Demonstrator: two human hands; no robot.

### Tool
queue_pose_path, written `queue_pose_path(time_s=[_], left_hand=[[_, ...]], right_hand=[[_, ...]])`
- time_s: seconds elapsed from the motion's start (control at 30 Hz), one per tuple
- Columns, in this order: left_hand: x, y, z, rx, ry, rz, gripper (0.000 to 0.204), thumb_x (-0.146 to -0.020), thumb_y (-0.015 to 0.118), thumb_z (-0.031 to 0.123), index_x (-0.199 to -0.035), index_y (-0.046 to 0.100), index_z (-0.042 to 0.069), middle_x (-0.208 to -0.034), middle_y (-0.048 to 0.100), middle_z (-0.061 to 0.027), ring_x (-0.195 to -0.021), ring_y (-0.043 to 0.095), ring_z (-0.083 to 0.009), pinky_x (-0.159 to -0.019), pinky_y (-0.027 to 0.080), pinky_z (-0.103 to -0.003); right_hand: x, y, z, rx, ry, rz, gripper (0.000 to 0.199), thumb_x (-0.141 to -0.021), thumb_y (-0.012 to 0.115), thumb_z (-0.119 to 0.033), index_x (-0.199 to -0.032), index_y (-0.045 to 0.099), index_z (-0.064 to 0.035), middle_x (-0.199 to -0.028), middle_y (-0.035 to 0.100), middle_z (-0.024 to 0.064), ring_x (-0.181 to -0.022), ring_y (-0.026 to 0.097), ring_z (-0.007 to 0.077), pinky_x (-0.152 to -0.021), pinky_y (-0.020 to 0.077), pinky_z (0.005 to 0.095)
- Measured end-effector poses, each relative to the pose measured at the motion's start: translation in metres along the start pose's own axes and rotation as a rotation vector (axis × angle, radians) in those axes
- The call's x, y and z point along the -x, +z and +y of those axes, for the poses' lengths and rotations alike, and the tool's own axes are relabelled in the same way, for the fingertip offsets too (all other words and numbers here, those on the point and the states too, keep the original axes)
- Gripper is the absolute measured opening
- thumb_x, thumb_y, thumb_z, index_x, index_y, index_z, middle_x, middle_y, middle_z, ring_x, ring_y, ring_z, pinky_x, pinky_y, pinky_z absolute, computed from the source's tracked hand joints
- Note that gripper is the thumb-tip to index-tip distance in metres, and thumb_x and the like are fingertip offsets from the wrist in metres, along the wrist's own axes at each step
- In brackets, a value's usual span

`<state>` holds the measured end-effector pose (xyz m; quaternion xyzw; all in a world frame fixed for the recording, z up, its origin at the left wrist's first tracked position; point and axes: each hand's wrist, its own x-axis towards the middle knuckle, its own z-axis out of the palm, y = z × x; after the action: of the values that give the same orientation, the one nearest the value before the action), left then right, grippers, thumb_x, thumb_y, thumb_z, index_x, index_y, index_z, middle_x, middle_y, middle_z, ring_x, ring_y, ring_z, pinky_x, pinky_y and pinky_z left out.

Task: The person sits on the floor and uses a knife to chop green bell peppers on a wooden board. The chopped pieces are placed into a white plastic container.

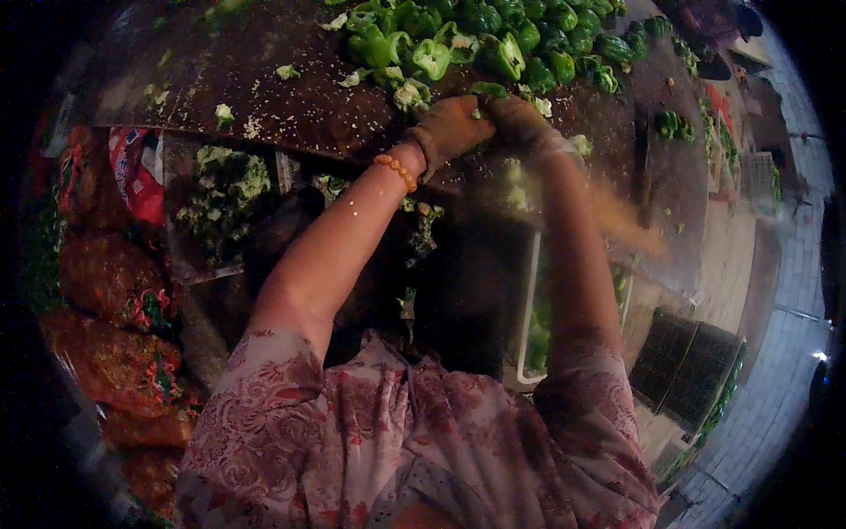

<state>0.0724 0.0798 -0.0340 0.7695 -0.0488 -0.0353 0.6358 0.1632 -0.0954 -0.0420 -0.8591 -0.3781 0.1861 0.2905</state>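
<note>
My left hand (454,132), in a brown work glove with an orange bead bracelet at its wrist, is closed over the table's near part. Beside it, my gloved right hand (525,128) is also closed, slightly smeared by motion. The hands meet at their fingertips. A bit of green bell pepper (487,89) shows just beyond the fingers, at the left hand's grip. What the right fingers hold is hidden. Right behind the hands lie opened peppers (431,59) and a heap of whole green peppers (564,35). A pale seedy pepper core (411,95) lies next to my left hand.
Seeds and core scraps dot the dark table (203,75). Below its edge, left, stands a crate of pale green scraps (225,189); red mesh sacks (110,282) are stacked farther left. A white-rimmed bin (527,326) is by my right arm, dark crates (687,366) at right.
</note>
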Motion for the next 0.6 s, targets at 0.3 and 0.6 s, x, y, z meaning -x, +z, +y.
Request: queue_pose_path(time_s=[0.3,0.6], left_hand=[[0.017,0.010,0.017,-0.068,0.084,0.170,0.035,-0.084,0.072,0.016,-0.115,0.063,0.004,-0.106,0.071,-0.0114,-0.099,0.066,-0.0230,-0.087,0.053,-0.037],[0.001,0.014,-0.004,0.152,-0.028,0.143,0.041,-0.079,0.073,0.023,-0.114,0.064,0.005,-0.108,0.069,-0.0195,-0.101,0.066,-0.0370,-0.087,0.052,-0.043]], right_hand=[[0.036,0.000,-0.083,-1.392,0.659,0.320,0.031,-0.096,0.055,-0.030,-0.121,0.061,-0.0121,-0.104,0.067,0.0075,-0.088,0.064,0.0223,-0.078,0.0546,0.0370],[0.018,0.002,-0.070,-1.107,0.592,0.199,0.032,-0.096,0.055,-0.037,-0.117,0.061,-0.0132,-0.100,0.067,0.0071,-0.087,0.063,0.0218,-0.073,0.0538,0.0381]])
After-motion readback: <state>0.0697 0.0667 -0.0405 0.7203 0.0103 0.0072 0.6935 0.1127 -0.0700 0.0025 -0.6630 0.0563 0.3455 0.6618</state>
